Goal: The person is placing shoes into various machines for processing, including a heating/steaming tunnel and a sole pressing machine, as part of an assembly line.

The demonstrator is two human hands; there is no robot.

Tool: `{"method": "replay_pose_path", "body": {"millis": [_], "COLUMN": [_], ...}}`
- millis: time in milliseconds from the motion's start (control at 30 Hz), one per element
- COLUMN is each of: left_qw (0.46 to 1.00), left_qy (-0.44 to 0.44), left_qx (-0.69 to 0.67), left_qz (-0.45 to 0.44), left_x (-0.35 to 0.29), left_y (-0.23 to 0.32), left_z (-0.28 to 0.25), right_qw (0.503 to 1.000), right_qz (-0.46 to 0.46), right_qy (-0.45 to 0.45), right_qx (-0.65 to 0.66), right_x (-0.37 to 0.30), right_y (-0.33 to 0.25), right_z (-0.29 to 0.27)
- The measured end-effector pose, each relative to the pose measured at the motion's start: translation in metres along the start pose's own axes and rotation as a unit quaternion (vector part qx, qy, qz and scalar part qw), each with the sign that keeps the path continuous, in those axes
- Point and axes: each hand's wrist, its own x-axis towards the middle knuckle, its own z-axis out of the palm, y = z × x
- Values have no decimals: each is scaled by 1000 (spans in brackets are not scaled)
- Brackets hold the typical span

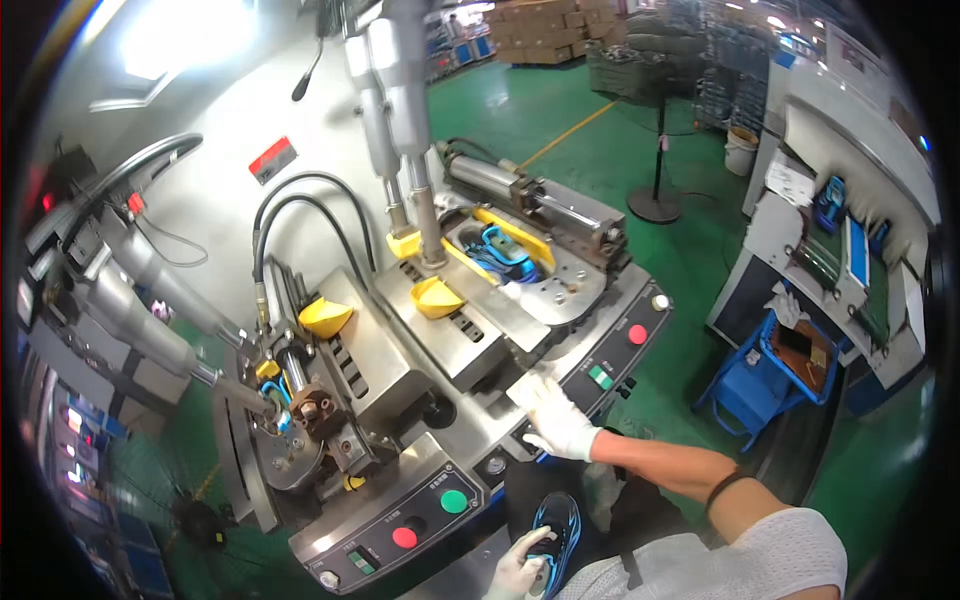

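Observation:
At the lower edge, my left hand (515, 570), in a white glove, is closed on a black sports shoe (562, 525) with blue trim. The shoe lies in front of my lap. My right hand (560, 418), also gloved in white, reaches over the front of the metal machine (478, 425). Its fingers are stretched out on the bed beside the right control panel (600, 365), slightly blurred. Farther back, a blue and black shoe (505, 252) sits in the machine's right station, between yellow pads. Metal parts mostly hide the left station, where bits of blue show.
Red and green buttons (454, 502) sit on the left panel. Two yellow pads (437, 297) stand on metal blocks mid-machine, under thick cylinders (400, 90). To the right are a blue cart (752, 385) and a conveyor (850, 240) carrying shoes. A fan stand (656, 205) is behind.

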Motion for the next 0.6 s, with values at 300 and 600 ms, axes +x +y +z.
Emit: {"method": "replay_pose_path", "body": {"millis": [300,600], "left_qw": [964,852], "left_qy": [80,-77], "left_qx": [139,187], "left_qz": [211,483], "left_x": [36,70], "left_y": [7,107], "left_z": [47,233], "right_qw": [924,892], "right_qz": [82,254], "right_qy": [48,263], "right_qx": [370,265], "right_x": [-144,-271], "right_y": [-42,-83], "right_z": [-90,-139]}}
